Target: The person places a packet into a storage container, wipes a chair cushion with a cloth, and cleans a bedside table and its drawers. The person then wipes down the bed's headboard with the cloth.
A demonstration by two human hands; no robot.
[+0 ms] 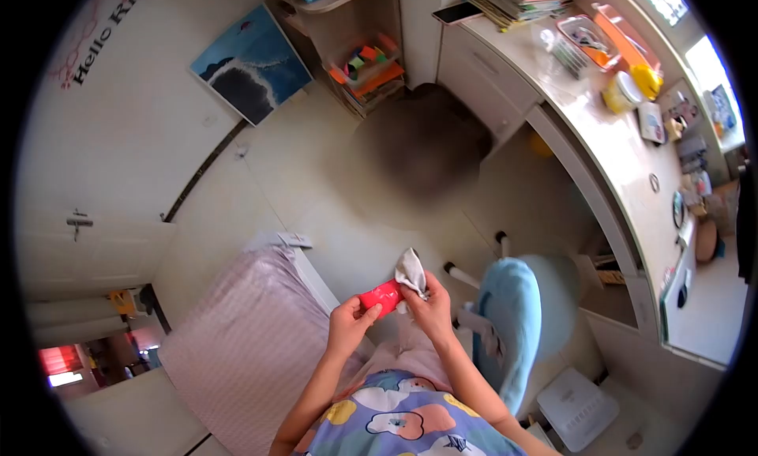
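A small glossy red object (pixel 381 299) is held in front of the body, low in the middle of the head view. My left hand (pixel 348 323) grips its left end, with the thumb on top. My right hand (pixel 431 306) pinches a whitish-grey cloth (pixel 410 273) against the red object's right end. The cloth stands up above the fingers, and a little of it hangs below. What the red object is cannot be made out.
A bed with a pinkish cover (pixel 237 341) lies to the left. On the right stands a blue chair (pixel 509 322), beside a curved desk (pixel 632 191) bearing baskets and jars. A white box (pixel 577 409) sits lower right. Shelves (pixel 359 30) stand at the back.
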